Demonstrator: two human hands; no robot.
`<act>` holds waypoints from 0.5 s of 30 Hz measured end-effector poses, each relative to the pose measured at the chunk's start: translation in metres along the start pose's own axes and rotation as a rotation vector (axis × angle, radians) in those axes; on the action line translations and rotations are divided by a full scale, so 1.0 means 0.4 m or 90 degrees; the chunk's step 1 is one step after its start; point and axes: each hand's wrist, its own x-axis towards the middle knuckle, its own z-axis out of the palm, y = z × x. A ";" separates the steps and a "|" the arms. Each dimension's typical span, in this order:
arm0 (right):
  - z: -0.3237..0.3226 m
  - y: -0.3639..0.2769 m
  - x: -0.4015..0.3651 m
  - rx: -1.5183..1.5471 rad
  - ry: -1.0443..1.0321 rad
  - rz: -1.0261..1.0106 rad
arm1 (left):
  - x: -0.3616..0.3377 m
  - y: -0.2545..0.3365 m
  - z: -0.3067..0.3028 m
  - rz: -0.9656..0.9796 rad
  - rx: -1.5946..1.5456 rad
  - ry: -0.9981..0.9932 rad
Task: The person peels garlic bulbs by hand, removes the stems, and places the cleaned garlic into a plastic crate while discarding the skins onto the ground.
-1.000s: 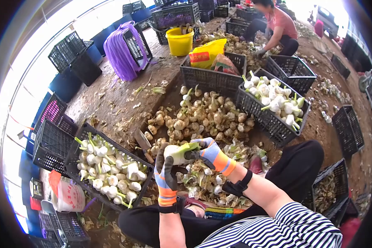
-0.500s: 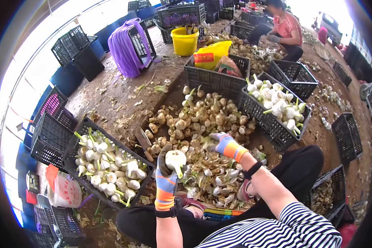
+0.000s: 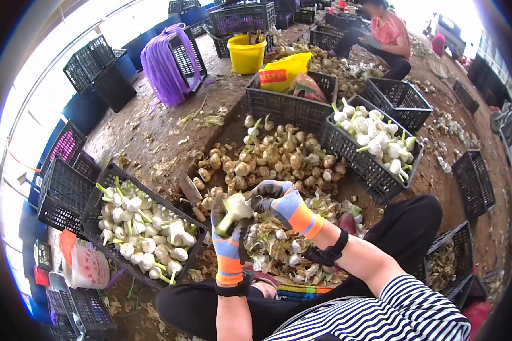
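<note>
My left hand [image 3: 226, 230], in a striped work glove with dark palm, is closed around a white garlic bulb [image 3: 239, 207] with its green-white stem pointing down toward me. From the right, my right hand [image 3: 280, 200], gloved alike, reaches over with curled fingers gripping the bulb's side; its fingertips are partly hidden. Just beyond both hands lies a heap of brownish unpeeled garlic bulbs [image 3: 287, 153]. Beneath them spread loose garlic skins [image 3: 279, 250]. A broad blade with a wooden handle [image 3: 198, 212] rests left of my left hand.
Black crates of white garlic stand at left [image 3: 85, 224] and right [image 3: 352, 162]. Behind the heap, another crate [image 3: 290, 108] holds a yellow bag [image 3: 284, 72]. Farther back are a yellow bucket [image 3: 246, 55], purple rope [image 3: 166, 65] and a seated person [image 3: 389, 40].
My right hand has moved left from above the heap to the garlic bulb and now grips its side. The bulb has tilted in my left hand, its stem swinging toward the lower left.
</note>
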 end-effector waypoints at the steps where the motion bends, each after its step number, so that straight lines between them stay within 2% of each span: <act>1: 0.005 0.013 0.000 0.000 -0.002 0.000 | 0.008 -0.007 -0.001 0.038 -0.011 0.004; 3: 0.021 0.041 0.000 -0.064 0.018 -0.029 | -0.005 -0.012 -0.008 0.002 0.020 0.056; 5: 0.038 0.022 -0.007 -0.087 0.008 0.009 | -0.003 -0.046 -0.036 0.018 0.050 0.086; 7: 0.067 0.010 -0.016 -0.249 0.039 -0.234 | 0.000 -0.054 -0.031 0.033 0.077 0.114; 8: 0.061 0.006 -0.022 -0.386 0.010 -0.192 | 0.000 -0.029 0.008 0.094 0.157 0.119; 9: 0.064 0.032 -0.020 -0.408 0.074 -0.219 | -0.003 -0.011 0.037 0.154 0.238 0.122; 11: 0.054 0.046 -0.007 -0.251 0.085 -0.218 | -0.008 -0.004 0.043 0.153 0.219 0.124; 13: 0.042 0.039 -0.008 -0.252 0.084 -0.190 | -0.008 0.006 0.034 0.022 0.062 0.136; 15: 0.040 0.035 -0.006 -0.254 0.086 -0.163 | -0.011 0.010 0.046 0.027 0.072 0.135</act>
